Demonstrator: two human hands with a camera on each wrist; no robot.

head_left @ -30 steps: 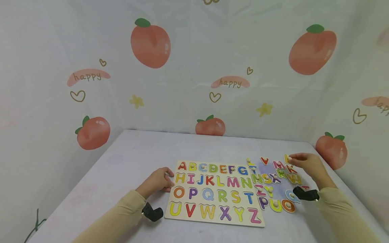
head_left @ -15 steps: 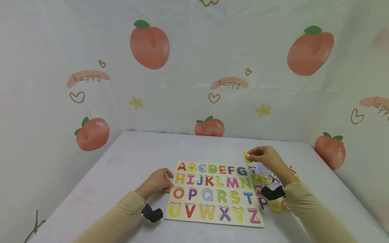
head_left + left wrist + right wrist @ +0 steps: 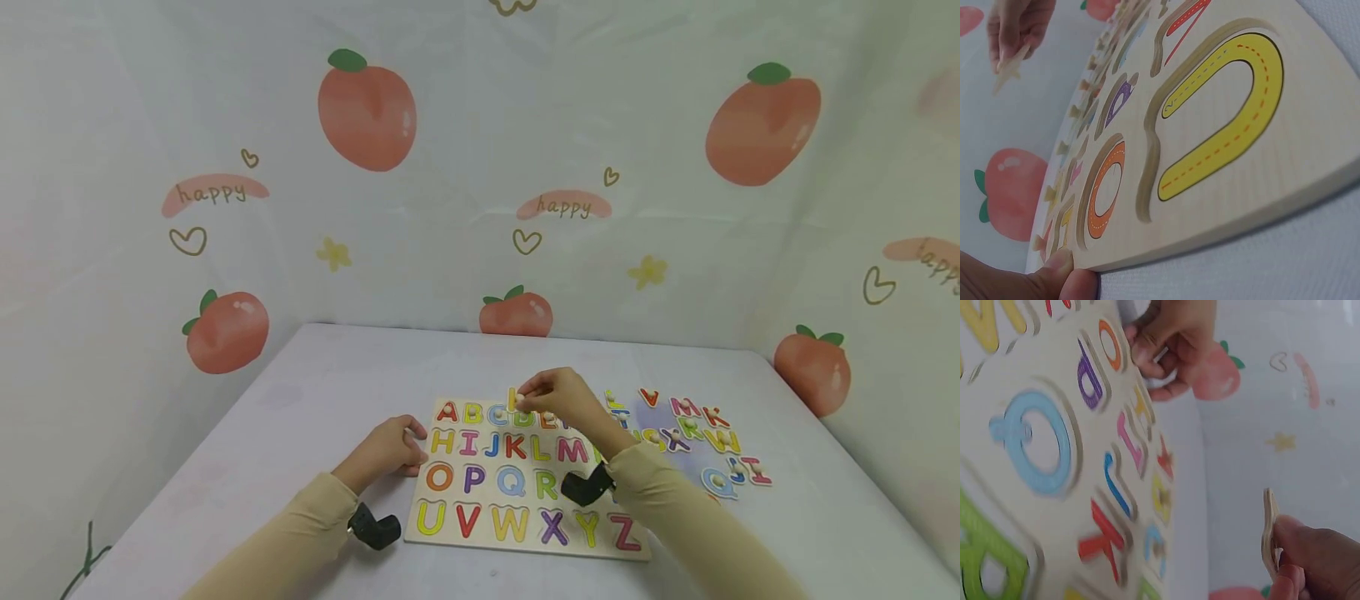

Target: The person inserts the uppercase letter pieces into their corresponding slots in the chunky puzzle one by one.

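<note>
A wooden alphabet puzzle board (image 3: 487, 497) lies flat on the white table, its recesses printed with coloured letters. My left hand (image 3: 386, 450) holds the board's left edge, thumb at the rim beside the H and O rows. Above the top row, near C and D, my right hand (image 3: 558, 396) pinches a yellow letter piece (image 3: 513, 398) by its knob; the fingers hide part of its shape. In the right wrist view that piece (image 3: 1269, 531) appears edge-on, raised off the board. Knobbed pieces A (image 3: 447, 411) through D sit in the top row.
Loose knobbed letters lie right of the board, among them a red V (image 3: 649, 397), a pink M (image 3: 686, 407), a blue Q (image 3: 718, 482) and a pink I (image 3: 756, 471). My right forearm covers others. A patterned white curtain (image 3: 435, 217) stands behind the table.
My right hand has carried the yellow letter piece leftward from the loose letters at the far right to above the board's top row. My left hand has stayed at the board's edge.
</note>
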